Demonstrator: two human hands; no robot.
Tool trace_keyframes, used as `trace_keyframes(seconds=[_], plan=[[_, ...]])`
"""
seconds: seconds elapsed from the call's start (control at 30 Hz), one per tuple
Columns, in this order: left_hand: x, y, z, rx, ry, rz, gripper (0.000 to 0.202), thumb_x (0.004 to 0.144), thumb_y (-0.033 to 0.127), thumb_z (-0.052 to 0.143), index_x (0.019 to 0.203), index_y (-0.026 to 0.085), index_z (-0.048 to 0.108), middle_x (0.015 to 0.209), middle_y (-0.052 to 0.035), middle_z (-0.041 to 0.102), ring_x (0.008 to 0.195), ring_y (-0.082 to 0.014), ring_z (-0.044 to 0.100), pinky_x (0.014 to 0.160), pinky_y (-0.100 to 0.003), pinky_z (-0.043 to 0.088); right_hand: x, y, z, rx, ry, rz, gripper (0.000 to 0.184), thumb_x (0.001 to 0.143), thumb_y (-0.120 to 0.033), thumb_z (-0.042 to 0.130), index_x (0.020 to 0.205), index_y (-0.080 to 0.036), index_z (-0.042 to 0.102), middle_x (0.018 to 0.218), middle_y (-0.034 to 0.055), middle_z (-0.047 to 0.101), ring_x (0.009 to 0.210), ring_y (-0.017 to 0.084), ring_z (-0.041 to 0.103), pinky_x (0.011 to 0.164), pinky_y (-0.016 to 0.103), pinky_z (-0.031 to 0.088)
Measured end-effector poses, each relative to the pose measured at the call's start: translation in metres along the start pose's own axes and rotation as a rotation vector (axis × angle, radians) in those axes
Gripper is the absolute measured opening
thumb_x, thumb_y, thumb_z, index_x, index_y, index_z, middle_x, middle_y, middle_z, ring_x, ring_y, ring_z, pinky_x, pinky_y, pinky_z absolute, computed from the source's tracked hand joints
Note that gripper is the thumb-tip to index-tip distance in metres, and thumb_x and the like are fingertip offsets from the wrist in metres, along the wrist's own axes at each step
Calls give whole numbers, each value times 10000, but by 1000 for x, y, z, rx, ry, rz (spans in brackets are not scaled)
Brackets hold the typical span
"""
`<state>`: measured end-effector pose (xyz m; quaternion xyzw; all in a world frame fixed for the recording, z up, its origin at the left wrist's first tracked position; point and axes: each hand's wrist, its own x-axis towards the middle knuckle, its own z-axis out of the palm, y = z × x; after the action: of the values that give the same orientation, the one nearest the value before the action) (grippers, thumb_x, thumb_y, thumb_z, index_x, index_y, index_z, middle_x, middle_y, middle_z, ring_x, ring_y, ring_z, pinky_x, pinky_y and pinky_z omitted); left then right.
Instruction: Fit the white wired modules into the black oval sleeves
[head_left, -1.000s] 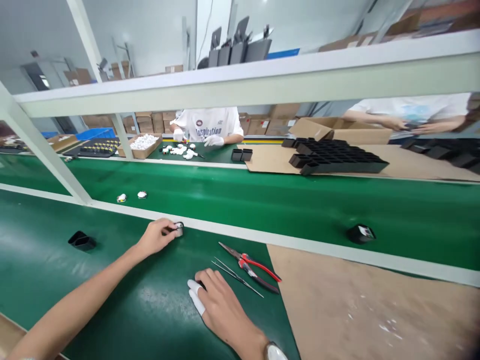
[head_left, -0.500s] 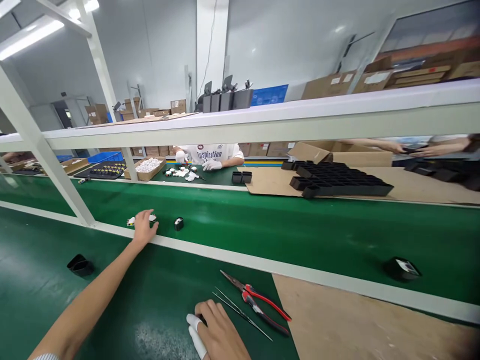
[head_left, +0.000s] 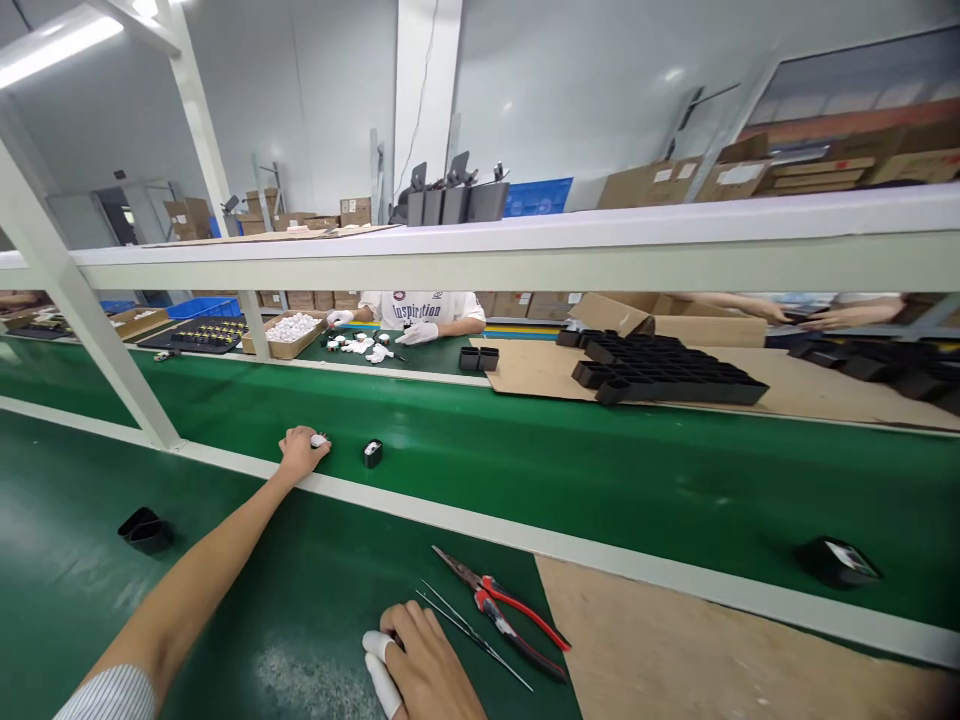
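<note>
My left hand (head_left: 302,455) reaches over the rail onto the green conveyor belt, its fingers closed around a small white part (head_left: 320,440), mostly covered by the hand. Just right of it on the belt stands a small black housing with a white insert (head_left: 373,454). My right hand (head_left: 431,660) rests on the green bench, fingers loosely bent and apart, holding nothing; white finger cots cover two of its digits. Beside it lie metal tweezers (head_left: 476,632) and red-and-black long-nose pliers (head_left: 499,610).
Two black empty housings (head_left: 146,530) sit at bench left. Another black housing (head_left: 838,562) is on the belt at right. A pale rail (head_left: 450,525) edges the belt; a slanted post (head_left: 112,330) rises left. Across, a co-worker's gloved hand (head_left: 418,333) is near white parts; black housings (head_left: 667,370) lie on cardboard.
My left hand has closed on the white part and shifted slightly right. The housings on the belt have moved right. My right hand stays on the bench.
</note>
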<state>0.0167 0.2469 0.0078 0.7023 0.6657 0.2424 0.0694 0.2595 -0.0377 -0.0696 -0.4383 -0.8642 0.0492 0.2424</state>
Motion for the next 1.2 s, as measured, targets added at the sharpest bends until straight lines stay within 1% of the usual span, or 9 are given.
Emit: trace_keyframes(seconds=[0.13, 0.27, 0.43, 0.5, 0.57, 0.7, 0.9, 1.07, 1.2], plan=[[-34, 17, -18, -89, -16, 166, 226, 908, 306, 758, 1081, 164, 722, 1205, -114, 707, 1217, -311, 614, 1079, -503, 475, 0, -3, -6, 48, 16, -13, 452, 678, -73, 637, 1097, -243, 652, 1108, 61, 626, 945, 248, 570, 791, 370, 446], [-105, 19, -40, -175, -116, 401, 286, 801, 262, 835, 1069, 225, 741, 1178, -83, 728, 1192, -294, 627, 1081, -421, 485, 1, -18, -29, 72, 7, 25, 435, 728, 2, 564, 1087, -233, 637, 1153, 74, 619, 1000, 260, 570, 866, 396, 467], [-178, -1, -60, -213, -247, 507, 555, 640, 425, 986, 1087, 212, 737, 1207, -119, 713, 1171, -349, 624, 1029, -498, 517, 4, -27, -37, 68, 41, 23, 403, 850, 22, 483, 1124, -230, 638, 1123, 85, 614, 974, 259, 568, 834, 404, 492], [-184, -13, -68, -209, -285, 511, 707, 610, 537, 987, 1184, 214, 731, 1321, -154, 673, 1247, -391, 595, 1064, -556, 499, 6, -29, -37, 55, 64, 21, 349, 898, 3, 470, 1097, -225, 645, 1102, 85, 616, 959, 257, 573, 821, 411, 503], [-178, -23, -81, -209, -276, 485, 713, 731, 582, 905, 1315, 233, 689, 1417, -164, 624, 1319, -386, 568, 1118, -563, 479, 7, -31, -37, 40, 75, 25, 293, 951, -32, 468, 1077, -224, 650, 1090, 85, 622, 957, 255, 586, 821, 417, 519], [-158, -51, -129, -152, -72, 427, 514, 946, 535, 696, 1380, 264, 650, 1430, -129, 628, 1353, -345, 567, 1167, -526, 467, 6, -33, -38, 44, 92, 15, 277, 1007, -88, 471, 1180, -229, 635, 1089, 89, 639, 938, 242, 622, 809, 411, 562], [-175, -147, -203, 278, 146, 322, 441, 930, 602, 606, 1125, 228, 736, 1299, -179, 683, 1245, -441, 596, 1033, -626, 518, 36, -17, -36, 71, 167, 38, 338, 1048, -208, 477, 1374, -227, 566, 1238, 131, 649, 1056, 267, 679, 915, 455, 610], [-205, -207, -208, 485, 122, 239, 419, 965, 552, 468, 974, 224, 728, 1231, -203, 686, 1228, -469, 581, 851, -594, 576, 117, 6, -25, 181, 152, 124, 438, 1006, -222, 515, 1440, -161, 528, 1458, 194, 555, 1372, 330, 538, 1164, 579, 466], [-206, -199, -202, 383, 152, 274, 396, 988, 452, 420, 837, 231, 711, 1129, -199, 713, 1122, -445, 627, 881, -612, 561, 179, 18, -10, 225, 150, 200, 443, 916, -149, 544, 1356, -101, 577, 1403, 224, 585, 1343, 336, 558, 1160, 571, 455]])
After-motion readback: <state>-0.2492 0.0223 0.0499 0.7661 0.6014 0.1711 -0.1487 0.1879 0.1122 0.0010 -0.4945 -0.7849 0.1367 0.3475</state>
